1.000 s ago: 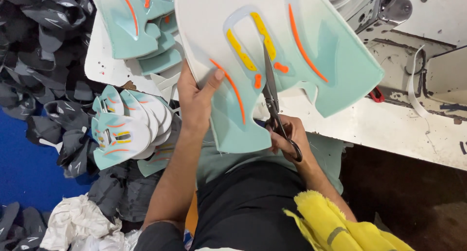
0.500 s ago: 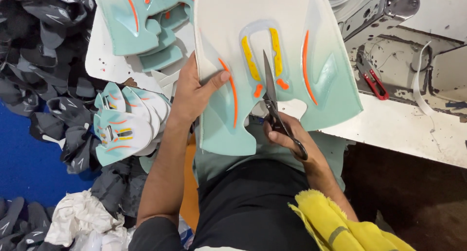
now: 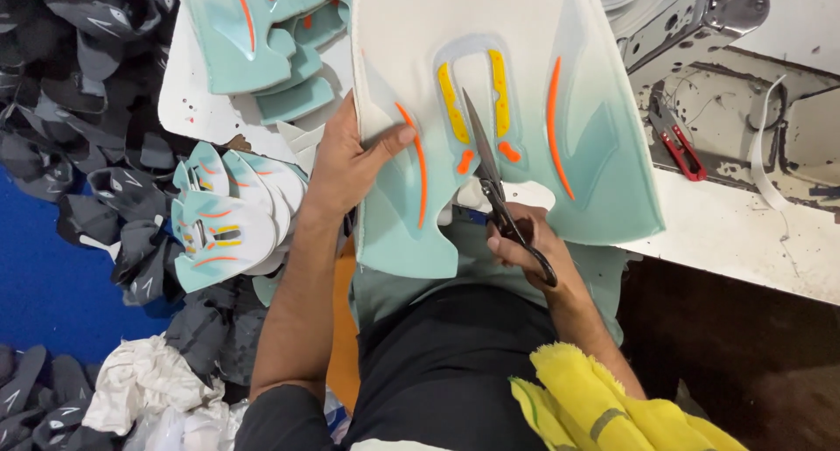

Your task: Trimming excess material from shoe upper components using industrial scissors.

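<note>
I see my left hand (image 3: 350,167) pinning the mint sheet (image 3: 490,118) above the bench (image 3: 726,232), right hand (image 3: 534,250) gripping scissors (image 3: 494,188); a slip, I judge, cuts the orange stripe (image 3: 417,167) or my thumb.

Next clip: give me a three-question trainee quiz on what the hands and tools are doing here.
1. True or false: the right hand works black-handled scissors in the mint-green and white printed panel with orange and yellow stripes.
2. What does the left hand do? A) pins the panel's left edge B) lifts the small red-handled snips
3. Where does the stack of small mint printed pieces lie?

Key: 1 true; 2 A; 3 left of the left forearm.
</note>
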